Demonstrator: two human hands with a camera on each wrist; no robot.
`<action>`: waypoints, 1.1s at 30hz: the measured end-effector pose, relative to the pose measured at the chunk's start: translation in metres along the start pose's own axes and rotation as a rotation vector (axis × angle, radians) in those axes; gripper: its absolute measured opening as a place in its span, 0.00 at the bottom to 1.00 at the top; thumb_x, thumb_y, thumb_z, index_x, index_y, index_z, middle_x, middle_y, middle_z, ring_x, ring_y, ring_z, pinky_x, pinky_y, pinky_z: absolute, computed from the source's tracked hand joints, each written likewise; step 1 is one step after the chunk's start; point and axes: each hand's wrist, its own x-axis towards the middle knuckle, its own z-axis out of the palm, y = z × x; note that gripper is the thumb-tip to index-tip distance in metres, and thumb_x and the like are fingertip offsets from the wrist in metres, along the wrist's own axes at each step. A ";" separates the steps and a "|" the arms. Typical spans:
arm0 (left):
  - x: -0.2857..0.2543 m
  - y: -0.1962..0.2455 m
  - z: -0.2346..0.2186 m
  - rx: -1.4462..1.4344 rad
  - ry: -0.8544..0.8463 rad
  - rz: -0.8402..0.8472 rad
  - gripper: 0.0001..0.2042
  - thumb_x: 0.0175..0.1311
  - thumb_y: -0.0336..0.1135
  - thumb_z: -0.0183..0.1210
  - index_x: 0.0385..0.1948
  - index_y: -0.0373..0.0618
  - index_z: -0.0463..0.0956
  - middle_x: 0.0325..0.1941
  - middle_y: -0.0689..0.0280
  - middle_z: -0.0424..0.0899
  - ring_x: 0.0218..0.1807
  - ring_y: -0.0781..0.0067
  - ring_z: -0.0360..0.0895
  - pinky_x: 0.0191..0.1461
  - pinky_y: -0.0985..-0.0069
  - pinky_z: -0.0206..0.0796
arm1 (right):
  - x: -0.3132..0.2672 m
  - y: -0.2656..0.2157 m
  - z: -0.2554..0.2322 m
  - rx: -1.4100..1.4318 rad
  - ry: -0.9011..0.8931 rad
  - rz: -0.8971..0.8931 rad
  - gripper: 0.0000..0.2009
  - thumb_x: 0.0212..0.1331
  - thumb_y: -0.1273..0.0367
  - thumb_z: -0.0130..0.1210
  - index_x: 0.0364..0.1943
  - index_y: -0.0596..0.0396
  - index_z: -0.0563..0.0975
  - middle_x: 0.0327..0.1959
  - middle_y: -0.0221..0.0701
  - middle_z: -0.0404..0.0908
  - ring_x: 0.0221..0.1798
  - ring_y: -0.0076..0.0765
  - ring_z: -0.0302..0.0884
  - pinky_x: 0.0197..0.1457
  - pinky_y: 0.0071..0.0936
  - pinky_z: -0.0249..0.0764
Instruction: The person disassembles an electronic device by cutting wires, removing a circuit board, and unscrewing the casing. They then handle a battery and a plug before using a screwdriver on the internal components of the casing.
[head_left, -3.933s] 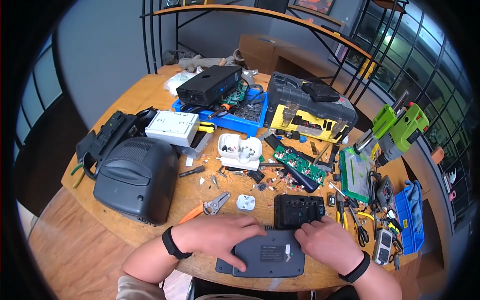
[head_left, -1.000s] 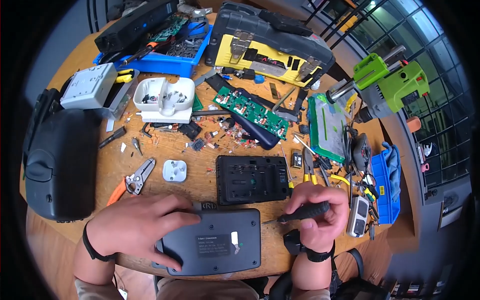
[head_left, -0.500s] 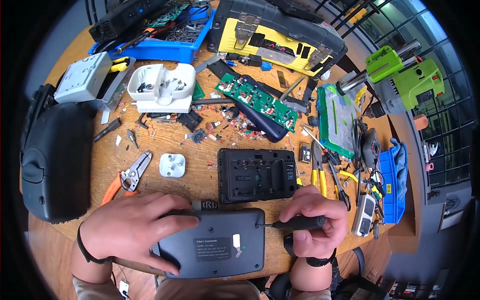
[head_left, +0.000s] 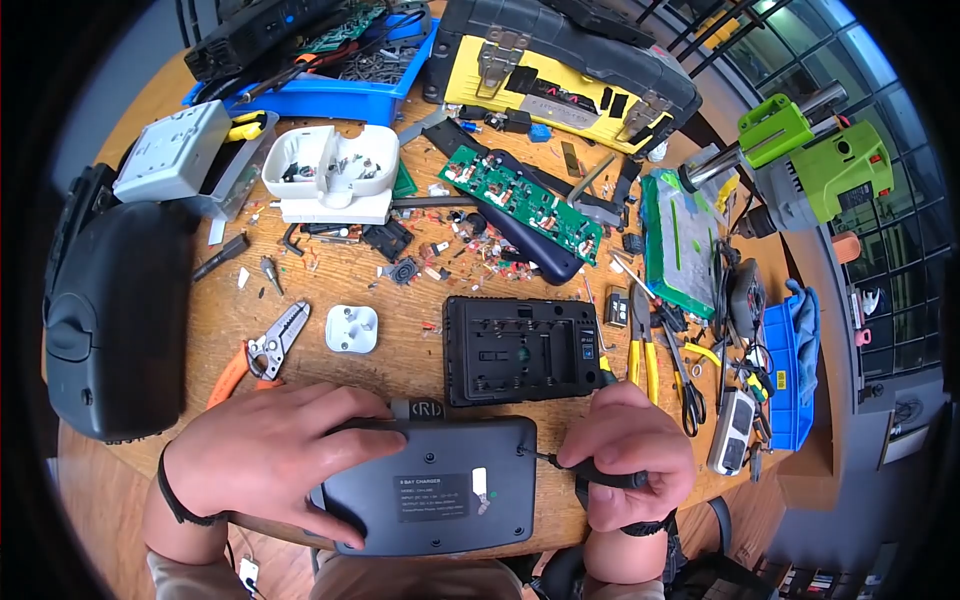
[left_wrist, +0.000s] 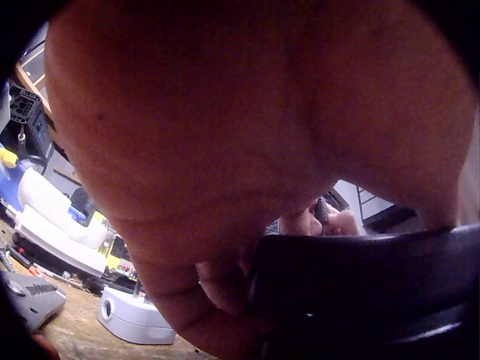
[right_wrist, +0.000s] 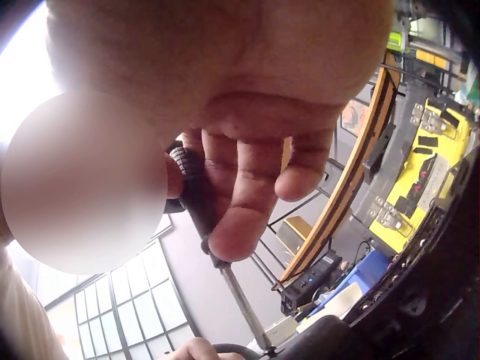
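Observation:
A dark grey battery charger, its label and screw holes facing up, lies at the table's front edge. My left hand grips its left end, thumb at the near edge and fingers over the far edge. In the left wrist view those fingers curl round the charger's side. With my right hand I hold a black-handled screwdriver almost flat. Its tip is right at the screw hole in the charger's upper right corner. The right wrist view shows the thin metal shaft reaching down to the dark casing.
A black battery-bay shell stands just beyond the charger. Orange-handled wire strippers and a white plug piece lie left of it; pliers and scissors lie right. Farther back are a green circuit board and scattered debris.
Earlier my right hand was at the charger's corner with no screwdriver showing. It then held the screwdriver right of the charger, and the tip has moved left to the corner screw hole.

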 end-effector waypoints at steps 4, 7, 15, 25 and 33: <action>0.000 0.000 0.001 -0.004 0.017 0.002 0.40 0.42 0.61 0.80 0.56 0.48 0.78 0.55 0.61 0.80 0.51 0.53 0.84 0.50 0.65 0.79 | -0.001 0.000 0.000 0.014 -0.001 0.012 0.11 0.58 0.74 0.62 0.45 0.50 0.78 0.33 0.33 0.88 0.30 0.39 0.86 0.44 0.36 0.75; 0.000 0.001 0.001 -0.003 0.028 0.002 0.40 0.42 0.61 0.79 0.56 0.48 0.78 0.54 0.61 0.80 0.51 0.53 0.84 0.49 0.66 0.79 | 0.001 0.000 0.000 0.025 -0.017 0.011 0.10 0.59 0.74 0.62 0.44 0.50 0.78 0.32 0.33 0.88 0.30 0.39 0.85 0.42 0.36 0.76; -0.001 0.002 0.000 0.010 0.026 -0.002 0.40 0.43 0.62 0.79 0.56 0.48 0.78 0.55 0.61 0.80 0.51 0.54 0.84 0.49 0.65 0.79 | -0.001 0.004 0.000 0.122 -0.006 0.018 0.09 0.60 0.74 0.62 0.43 0.51 0.78 0.33 0.37 0.89 0.30 0.40 0.85 0.42 0.37 0.77; -0.002 0.003 0.000 0.021 0.007 -0.015 0.40 0.43 0.62 0.79 0.57 0.49 0.78 0.55 0.61 0.81 0.50 0.53 0.84 0.49 0.64 0.79 | -0.006 0.014 -0.003 0.243 -0.012 0.032 0.12 0.63 0.71 0.63 0.48 0.54 0.76 0.35 0.40 0.88 0.33 0.40 0.86 0.44 0.40 0.78; -0.001 0.001 0.001 0.005 0.031 0.015 0.40 0.42 0.62 0.79 0.56 0.48 0.77 0.55 0.60 0.80 0.49 0.53 0.84 0.47 0.64 0.79 | -0.007 0.014 -0.003 0.259 -0.007 0.063 0.14 0.61 0.71 0.66 0.48 0.53 0.76 0.35 0.39 0.88 0.34 0.41 0.87 0.47 0.42 0.78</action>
